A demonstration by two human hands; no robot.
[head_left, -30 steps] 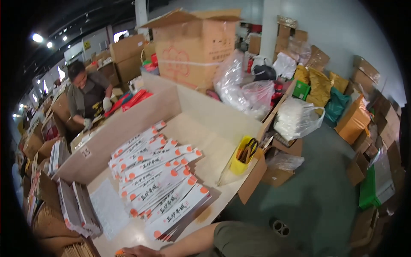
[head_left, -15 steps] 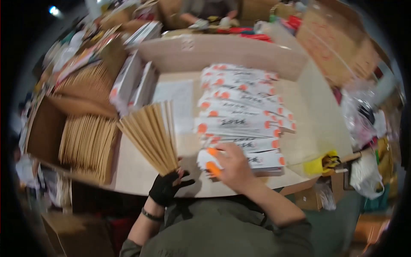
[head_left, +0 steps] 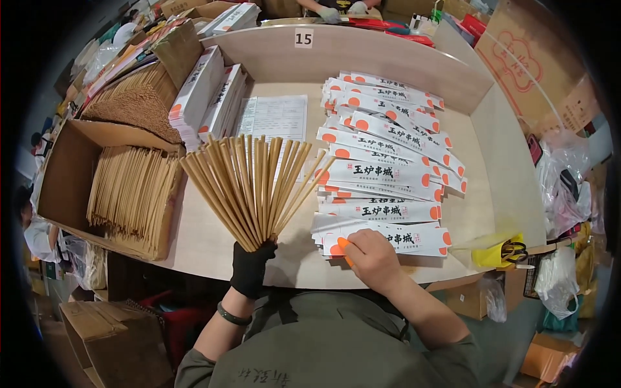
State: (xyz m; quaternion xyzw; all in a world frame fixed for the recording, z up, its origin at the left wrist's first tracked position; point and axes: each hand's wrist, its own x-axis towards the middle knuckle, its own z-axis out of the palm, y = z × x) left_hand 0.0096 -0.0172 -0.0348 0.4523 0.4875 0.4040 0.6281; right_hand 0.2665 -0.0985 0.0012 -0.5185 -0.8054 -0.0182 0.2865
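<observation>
My left hand, in a black glove with bare fingertips, is closed round the lower ends of a bundle of wooden chopsticks. Their upper ends fan out over the table. To the right lies a long, overlapping pile of white paper chopstick sleeves with orange dots and dark print. My right hand, wearing orange finger covers, is curled at the left end of the nearest sleeve. Thumb and forefinger appear pinched on its edge; the palm side is hidden.
At left stands a cardboard box of chopsticks, with more chopsticks behind it. Upright sleeve stacks flank a printed sheet. Raised boards edge the table. Yellow-wrapped scissors lie right; a co-worker's gloved hands show beyond.
The chopsticks in my left hand have spread into a wider fan. My right fingers have drawn closer together at the near sleeves. The view has shifted slightly.
</observation>
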